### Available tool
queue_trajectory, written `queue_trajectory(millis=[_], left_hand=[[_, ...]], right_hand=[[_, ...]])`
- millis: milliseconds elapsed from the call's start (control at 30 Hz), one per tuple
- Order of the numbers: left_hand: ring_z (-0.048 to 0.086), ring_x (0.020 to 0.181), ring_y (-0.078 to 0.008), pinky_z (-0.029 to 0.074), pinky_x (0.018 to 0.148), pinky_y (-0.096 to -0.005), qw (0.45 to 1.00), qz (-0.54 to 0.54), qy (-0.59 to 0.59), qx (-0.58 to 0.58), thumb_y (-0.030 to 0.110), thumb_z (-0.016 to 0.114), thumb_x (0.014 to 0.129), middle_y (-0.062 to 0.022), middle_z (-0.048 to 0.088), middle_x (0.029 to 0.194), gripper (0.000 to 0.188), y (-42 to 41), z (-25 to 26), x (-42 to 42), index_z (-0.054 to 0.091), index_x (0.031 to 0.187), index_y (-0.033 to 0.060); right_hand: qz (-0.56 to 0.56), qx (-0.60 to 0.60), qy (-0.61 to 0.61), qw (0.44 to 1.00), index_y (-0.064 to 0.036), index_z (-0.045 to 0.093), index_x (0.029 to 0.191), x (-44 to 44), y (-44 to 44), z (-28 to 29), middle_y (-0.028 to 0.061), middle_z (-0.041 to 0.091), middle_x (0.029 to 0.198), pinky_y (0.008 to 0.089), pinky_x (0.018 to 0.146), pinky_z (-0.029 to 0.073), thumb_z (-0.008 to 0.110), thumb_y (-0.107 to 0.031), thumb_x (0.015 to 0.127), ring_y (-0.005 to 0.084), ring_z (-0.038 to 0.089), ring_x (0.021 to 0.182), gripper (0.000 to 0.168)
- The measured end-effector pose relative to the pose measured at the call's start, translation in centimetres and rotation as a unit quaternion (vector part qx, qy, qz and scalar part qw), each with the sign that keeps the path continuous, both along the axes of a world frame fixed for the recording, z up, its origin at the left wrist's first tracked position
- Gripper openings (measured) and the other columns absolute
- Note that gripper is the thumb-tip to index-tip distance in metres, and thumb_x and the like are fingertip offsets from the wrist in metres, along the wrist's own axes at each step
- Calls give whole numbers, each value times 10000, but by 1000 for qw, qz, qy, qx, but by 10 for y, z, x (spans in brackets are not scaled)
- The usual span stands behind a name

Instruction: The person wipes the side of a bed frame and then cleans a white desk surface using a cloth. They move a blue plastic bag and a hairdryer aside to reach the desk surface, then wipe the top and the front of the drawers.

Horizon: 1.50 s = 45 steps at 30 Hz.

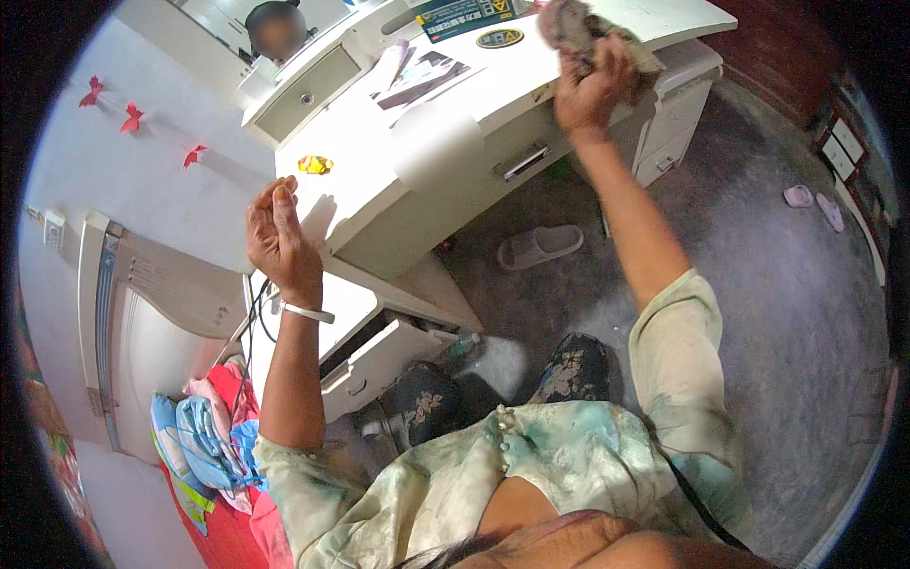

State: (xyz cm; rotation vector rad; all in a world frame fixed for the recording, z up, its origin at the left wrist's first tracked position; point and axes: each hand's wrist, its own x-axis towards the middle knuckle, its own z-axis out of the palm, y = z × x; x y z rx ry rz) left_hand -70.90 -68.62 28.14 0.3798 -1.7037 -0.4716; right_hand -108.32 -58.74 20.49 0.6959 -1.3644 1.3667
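Note:
My right hand (597, 89) presses a crumpled grey-brown cloth (625, 53) at the right end of the white dressing table (362, 149). Over the table's left edge, my left hand (281, 235) is raised with its fingers bent and close together; whether it pinches something small cannot be told. Just beyond those fingertips lies a small yellow wrapped item (315, 165). Papers (426, 75) and a pale tube (391, 64) lie farther back, near a dark green box (466, 20) and a dark oval item (500, 38).
A mirror (213, 28) stands behind the table. A drawer handle (526, 162) juts from its front. At lower left, a white bedside cabinet (355, 306) has a drawer (384, 363) pulled out, with cables above it. A grey slipper (540, 247) lies on the floor beneath the table.

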Motion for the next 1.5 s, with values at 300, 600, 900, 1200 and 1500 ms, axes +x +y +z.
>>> queue_trajectory(millis=[300,600,900,1200,1500], left_hand=[[655,868,-176,523,778,-312,992,-70,71,72,258,510,996,-112,677,919,286,-9,-4,3,619,981,-5],[676,858,-184,540,760,-311,993,-41,92,59,214,523,985,-116,690,899,235,-3,-4,9,630,949,7],[685,857,-188,544,748,-300,991,-41,112,63,223,536,982,-116,694,871,253,1,-5,6,627,952,-11],[684,839,-186,542,735,-295,988,-83,107,72,205,551,975,-116,693,862,232,-3,-4,8,629,944,-12],[689,818,-171,545,684,-287,994,-57,86,46,176,561,963,-101,699,861,180,-1,-8,3,630,950,11]], right_hand=[[298,165,108,934,-46,484,1264,233,-17,0,220,419,1341,571,1094,210,544,-394,888,428,355,1281,516],[-7,108,81,991,-3,541,1142,39,17,-3,199,545,1191,474,998,354,518,-367,950,367,485,1154,412],[180,108,107,972,-84,571,1051,189,-9,8,131,522,1178,490,1010,314,552,-447,901,346,446,1194,393],[39,163,144,975,-30,577,1119,93,25,2,137,576,1173,438,984,373,603,-177,865,323,538,1103,294],[126,-72,-458,877,37,460,1206,-12,67,-25,225,541,1242,437,928,447,617,-146,862,336,550,1110,421]])
